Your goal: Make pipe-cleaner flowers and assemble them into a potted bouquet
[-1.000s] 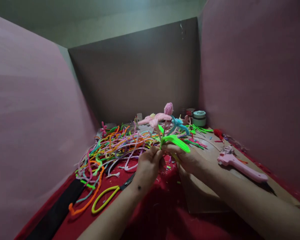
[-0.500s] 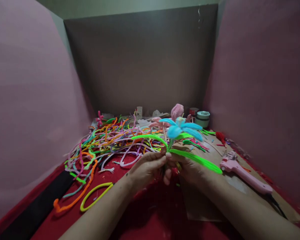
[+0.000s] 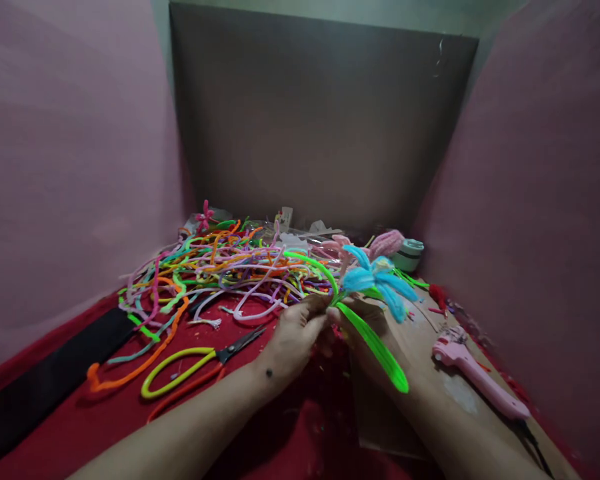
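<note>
My left hand (image 3: 300,337) and my right hand (image 3: 373,333) meet at the middle, fingers closed round the stem of a pipe-cleaner flower. The flower (image 3: 373,280) has fuzzy blue petals and a pale centre, and it leans to the right. Two bright green leaves spread from its stem: one leaf (image 3: 313,261) arches up to the left, the other leaf (image 3: 380,357) hangs down over my right hand. Just behind the blue petals shows a fuzzy pink bud (image 3: 387,245) with pink petals; I cannot tell whether it is held too. My right fingertips are partly hidden.
A tangled heap of coloured pipe cleaners (image 3: 235,267) lies at the back left. Scissors (image 3: 200,363) with yellow and red handles rest beside my left forearm. To the right, a pink glue gun (image 3: 480,380) lies on a brown board (image 3: 420,340). A mint-lidded jar (image 3: 409,255) stands behind.
The blue flower has tipped to the right, and its lower leaf now droops more steeply. The view has tilted, and the scissors show more fully. Both hands keep their hold.
</note>
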`<action>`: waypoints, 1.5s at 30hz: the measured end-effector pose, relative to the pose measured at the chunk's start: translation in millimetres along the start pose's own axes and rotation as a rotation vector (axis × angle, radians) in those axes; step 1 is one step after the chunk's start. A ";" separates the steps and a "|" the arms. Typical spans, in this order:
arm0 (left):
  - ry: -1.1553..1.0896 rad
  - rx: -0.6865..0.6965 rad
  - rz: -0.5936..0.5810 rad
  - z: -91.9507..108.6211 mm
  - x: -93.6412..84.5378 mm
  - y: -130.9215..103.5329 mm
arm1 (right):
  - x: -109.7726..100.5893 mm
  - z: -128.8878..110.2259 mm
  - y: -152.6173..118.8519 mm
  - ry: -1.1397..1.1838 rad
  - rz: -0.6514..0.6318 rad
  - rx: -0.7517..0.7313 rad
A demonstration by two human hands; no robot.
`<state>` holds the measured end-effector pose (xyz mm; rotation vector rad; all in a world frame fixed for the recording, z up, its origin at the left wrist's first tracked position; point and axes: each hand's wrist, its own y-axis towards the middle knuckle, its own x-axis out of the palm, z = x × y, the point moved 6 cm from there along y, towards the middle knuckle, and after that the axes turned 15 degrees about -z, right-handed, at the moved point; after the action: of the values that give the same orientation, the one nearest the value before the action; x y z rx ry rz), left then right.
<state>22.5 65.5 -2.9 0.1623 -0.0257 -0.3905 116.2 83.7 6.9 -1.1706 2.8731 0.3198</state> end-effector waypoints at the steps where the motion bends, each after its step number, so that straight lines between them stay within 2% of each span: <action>1: -0.063 -0.018 -0.047 -0.7 1.5 1.6 | -1.6 4.9 0.7 0.040 0.028 0.001; 4: -0.189 -0.032 -0.144 0.3 2.9 3.7 | -4.4 17.1 -0.5 0.195 0.039 -0.004; 10: -0.317 -0.065 -0.240 -5.5 7.4 1.3 | -5.7 21.5 3.3 0.345 -0.153 -0.018; 15: -0.607 -0.035 -0.406 -11.1 17.1 -1.8 | -6.2 15.2 1.3 0.278 -0.138 0.000; 19: -0.529 -0.070 -0.490 -12.7 17.6 -2.3 | 2.4 7.2 -4.2 0.242 -0.158 -0.027; 22: -0.297 -0.072 -0.393 -9.5 9.5 2.1 | 3.4 6.0 -4.8 0.246 -0.151 -0.075; 26: 0.028 -0.033 -0.197 -0.3 -3.6 6.4 | -7.3 12.0 -2.9 0.284 -0.034 -0.130; 30: 0.186 -0.023 -0.062 1.1 -12.2 5.4 | -15.5 16.3 -1.9 0.271 0.043 -0.168; 33: 0.302 0.008 0.014 2.9 -14.1 3.0 | -13.0 17.4 -0.5 0.250 0.032 -0.163; 35: 0.207 -0.017 -0.013 -1.0 -10.9 3.1 | -7.7 17.9 0.5 0.242 0.007 -0.151; 39: -0.187 -0.056 -0.151 -12.1 -0.1 4.3 | 0.1 20.6 -0.2 0.271 -0.033 -0.136; 43: -0.546 -0.087 -0.320 -21.0 14.1 1.6 | -0.4 23.5 -3.3 0.343 -0.102 -0.089; 45: -0.698 -0.058 -0.424 -19.4 22.2 -0.7 | -3.0 22.9 -5.1 0.340 -0.105 -0.070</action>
<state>43.8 59.3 -22.3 -0.0356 -0.6760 -0.8560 120.6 86.7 -16.1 -1.5181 3.0860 0.2404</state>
